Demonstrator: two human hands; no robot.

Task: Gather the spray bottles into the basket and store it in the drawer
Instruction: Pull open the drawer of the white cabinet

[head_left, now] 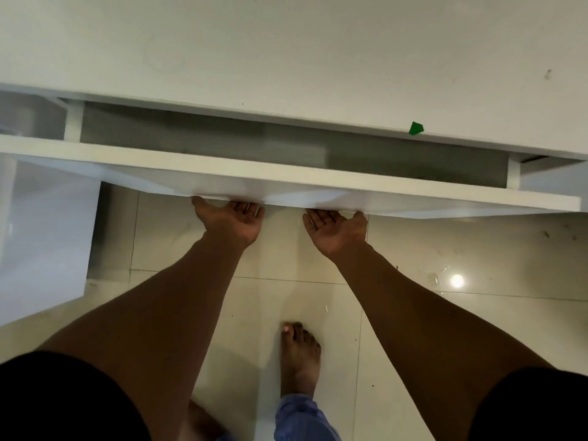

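Observation:
A wide white drawer (pixel 286 173) stands partly pulled out from under the white tabletop (pixel 286 52). The strip of its grey inside that shows holds nothing I can make out. No basket or spray bottles are in view. My left hand (pixel 230 219) and my right hand (pixel 335 226) are palm up under the lower edge of the drawer front, fingers hooked beneath it, about a hand's width apart near the middle.
A small green piece (pixel 416 128) sits at the tabletop's front edge on the right. A white cabinet side (pixel 44 237) stands at the left. Below is a glossy tiled floor (pixel 445 313) with my bare foot (pixel 300 354) on it.

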